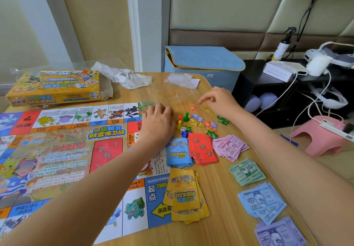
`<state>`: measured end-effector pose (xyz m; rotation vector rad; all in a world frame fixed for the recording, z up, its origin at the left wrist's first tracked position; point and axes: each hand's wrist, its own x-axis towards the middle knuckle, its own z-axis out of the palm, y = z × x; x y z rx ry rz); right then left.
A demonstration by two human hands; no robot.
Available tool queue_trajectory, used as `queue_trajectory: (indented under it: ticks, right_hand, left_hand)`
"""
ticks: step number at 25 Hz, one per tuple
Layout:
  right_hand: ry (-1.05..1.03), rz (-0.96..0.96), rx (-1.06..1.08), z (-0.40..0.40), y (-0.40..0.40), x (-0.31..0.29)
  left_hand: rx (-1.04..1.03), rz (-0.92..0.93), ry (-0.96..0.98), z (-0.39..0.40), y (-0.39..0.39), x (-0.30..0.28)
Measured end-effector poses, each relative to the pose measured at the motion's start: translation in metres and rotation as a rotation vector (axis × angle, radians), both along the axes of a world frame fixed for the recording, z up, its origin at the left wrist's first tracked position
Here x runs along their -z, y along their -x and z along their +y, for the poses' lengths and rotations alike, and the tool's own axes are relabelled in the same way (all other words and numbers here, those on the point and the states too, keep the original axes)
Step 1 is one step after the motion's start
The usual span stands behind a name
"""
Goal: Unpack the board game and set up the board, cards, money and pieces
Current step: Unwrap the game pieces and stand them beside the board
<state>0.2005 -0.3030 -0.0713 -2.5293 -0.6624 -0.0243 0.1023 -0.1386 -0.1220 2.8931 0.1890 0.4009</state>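
With the printed paper game board (72,150) flat on the wooden bench (226,184), both hands, left (157,123) and right (218,100), hovered loosely curled, holding nothing, over the small coloured star tokens (203,121); sorting them singly seemed advisable.

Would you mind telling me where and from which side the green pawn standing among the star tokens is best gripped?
Pinch the small green plastic pawn by its round head and narrow neck, coming straight down from above. It stands upright, with the red pawn close on its left and the coloured star tokens lying flat to its right, so a side approach would likely knock its neighbours.
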Motion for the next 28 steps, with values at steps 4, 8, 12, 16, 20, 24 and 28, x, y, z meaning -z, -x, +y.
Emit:
queue_trajectory:
  ticks: [4,8,12,16,20,24,28]
  right_hand:
    - [0.033,0.062,-0.069,-0.033,0.014,-0.004]
    - [0.106,0.094,-0.106,-0.036,0.022,0.001]
    - [0.102,0.099,-0.043,-0.031,0.014,0.002]
    - [0.100,0.146,-0.037,-0.016,0.010,0.004]
    - [0.110,0.144,-0.056,0.000,0.007,0.005]
    - [0.011,0.103,-0.019,0.000,0.005,0.004]
    - [0.098,0.024,-0.068,-0.007,0.004,0.002]
  left_hand:
    - [-0.003,-0.007,0.005,0.000,0.001,-0.001]
    - [-0.002,0.000,0.007,-0.001,0.002,-0.002]
    - [-0.003,-0.010,0.009,-0.002,0.001,-0.002]
    - [0.001,-0.008,0.007,-0.001,0.002,-0.001]
    - [0.000,-0.008,0.006,-0.001,0.002,-0.001]
    - [-0.001,-0.011,0.010,-0.001,0.001,-0.001]
    - [-0.005,-0.003,0.001,-0.001,0.001,-0.001]
